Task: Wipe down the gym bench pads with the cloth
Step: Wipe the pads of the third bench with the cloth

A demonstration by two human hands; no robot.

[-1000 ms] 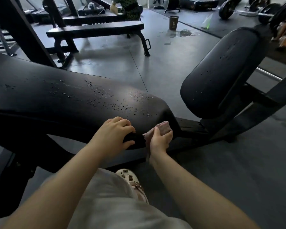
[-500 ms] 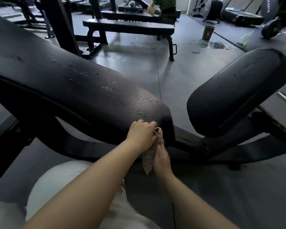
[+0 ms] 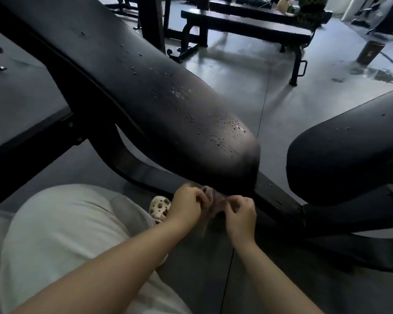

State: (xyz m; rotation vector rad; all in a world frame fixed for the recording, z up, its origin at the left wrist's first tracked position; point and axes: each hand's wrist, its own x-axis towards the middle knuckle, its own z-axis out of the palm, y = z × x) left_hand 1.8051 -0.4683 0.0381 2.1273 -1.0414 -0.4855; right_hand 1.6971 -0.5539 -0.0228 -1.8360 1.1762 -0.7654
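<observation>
Landmark: long bench pad (image 3: 159, 105), black, running from the upper left down to a rounded end at centre; its top is speckled with droplets, thickest toward that end.

Cloth (image 3: 214, 201): pale pinkish, bunched, dim and blurred; just under the rounded end of the long bench pad, between the two hands, not on the pad's top.

Left hand (image 3: 188, 205): below the pad's end, fingers curled, pinching the cloth's left side.

Right hand (image 3: 241, 215): just right of the left hand, fingers curled in against the cloth's right side (the grip itself is blurred, though thumb and fingers appear to pinch the fabric).

Seat pad (image 3: 340, 150): black, rounded, right of the long bench pad's end, a gap of floor between them; a few droplets on its top.

Frame (image 3: 279, 206): black metal, passing under the pad's end, behind the hands.

Flat bench (image 3: 247, 28): beyond the long pad, well apart.

Cup (image 3: 370, 52): dark, on the floor right of the flat bench, wet patches beside it.

Shoe (image 3: 159, 207): pale, perforated, left of the left hand.
</observation>
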